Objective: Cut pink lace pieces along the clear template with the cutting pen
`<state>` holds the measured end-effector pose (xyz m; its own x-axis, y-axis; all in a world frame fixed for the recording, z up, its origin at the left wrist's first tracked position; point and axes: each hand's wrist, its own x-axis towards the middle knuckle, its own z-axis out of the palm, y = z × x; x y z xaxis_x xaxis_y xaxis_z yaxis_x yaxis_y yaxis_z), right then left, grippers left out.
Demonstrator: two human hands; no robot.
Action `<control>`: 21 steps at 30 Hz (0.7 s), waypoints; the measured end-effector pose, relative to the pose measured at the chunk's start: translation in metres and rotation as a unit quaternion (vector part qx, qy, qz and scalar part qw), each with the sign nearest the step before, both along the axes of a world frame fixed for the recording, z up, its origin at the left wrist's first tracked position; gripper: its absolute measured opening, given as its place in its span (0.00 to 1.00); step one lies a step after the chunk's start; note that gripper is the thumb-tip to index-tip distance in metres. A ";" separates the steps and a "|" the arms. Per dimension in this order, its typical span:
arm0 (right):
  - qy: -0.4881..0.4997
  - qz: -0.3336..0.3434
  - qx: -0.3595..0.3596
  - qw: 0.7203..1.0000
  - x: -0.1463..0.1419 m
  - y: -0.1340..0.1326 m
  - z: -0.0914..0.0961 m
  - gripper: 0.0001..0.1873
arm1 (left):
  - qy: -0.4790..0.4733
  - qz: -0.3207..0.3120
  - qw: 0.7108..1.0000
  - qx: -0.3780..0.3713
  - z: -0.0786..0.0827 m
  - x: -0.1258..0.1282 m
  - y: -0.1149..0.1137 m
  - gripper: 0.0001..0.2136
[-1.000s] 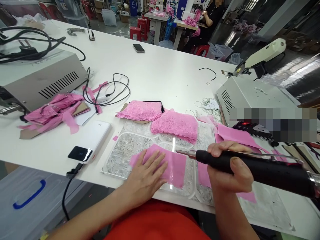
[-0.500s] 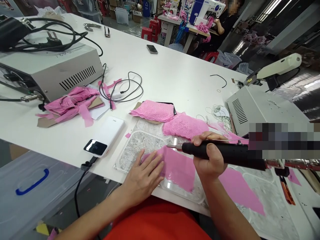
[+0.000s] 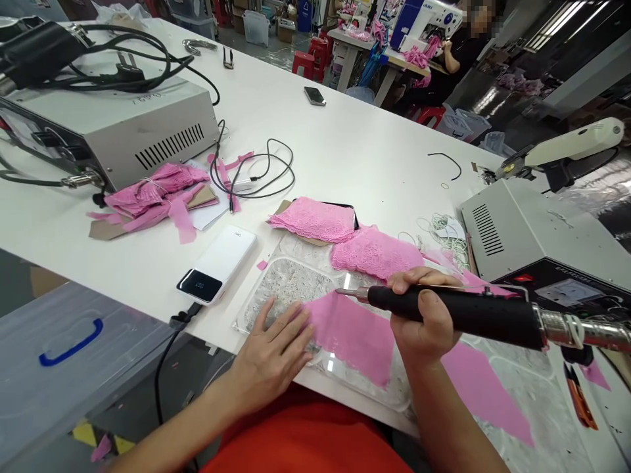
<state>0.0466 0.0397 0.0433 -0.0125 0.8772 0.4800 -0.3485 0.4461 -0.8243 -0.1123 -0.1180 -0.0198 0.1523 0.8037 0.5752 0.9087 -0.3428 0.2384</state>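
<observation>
My left hand (image 3: 276, 351) lies flat with fingers spread, its fingertips on the left edge of a thin pink cloth piece (image 3: 357, 335). That cloth rests on a clear plastic sheet with a raised rim (image 3: 269, 279), over a grey speckled surface. My right hand (image 3: 426, 318) is closed around a thick black handheld tool (image 3: 456, 309) with a tapered metal tip. The tip is at the cloth's top corner; whether it presses on it I cannot tell. Just beyond are a stack of pink lace pieces (image 3: 315, 220) and a second lace pile (image 3: 377, 253).
Another pink piece (image 3: 488, 387) lies to the right, near orange-handled snips (image 3: 580, 397). Grey vented control boxes stand left (image 3: 152, 135) and right (image 3: 537, 230). A white power bank (image 3: 221, 259), looped black cable (image 3: 259, 190) and phone (image 3: 314, 96) are on the white table. A person sits at a sewing machine (image 3: 428, 26) beyond.
The view has shifted, so the scene appears farther right. My left hand has slid left along the cloth, uncovering more of it. The tool tip stays near the cloth's top corner.
</observation>
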 end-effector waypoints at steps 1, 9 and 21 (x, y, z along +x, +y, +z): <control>-0.002 -0.001 0.001 1.000 0.000 0.000 0.000 0.03 | 0.003 0.000 1.000 -0.002 -0.001 0.000 0.000 0.13; 0.010 -0.003 -0.026 1.000 -0.001 -0.002 0.004 0.04 | 0.015 0.000 1.000 -0.001 0.000 -0.002 -0.007 0.13; 0.014 0.156 -0.027 0.987 -0.032 -0.034 0.008 0.05 | -0.002 -0.017 0.999 0.037 -0.004 -0.006 -0.013 0.12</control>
<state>0.0142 0.0061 0.0512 -0.2732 0.8573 0.4364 -0.4845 0.2693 -0.8323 -0.1183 -0.1311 -0.0237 0.1767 0.7537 0.6330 0.8955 -0.3900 0.2144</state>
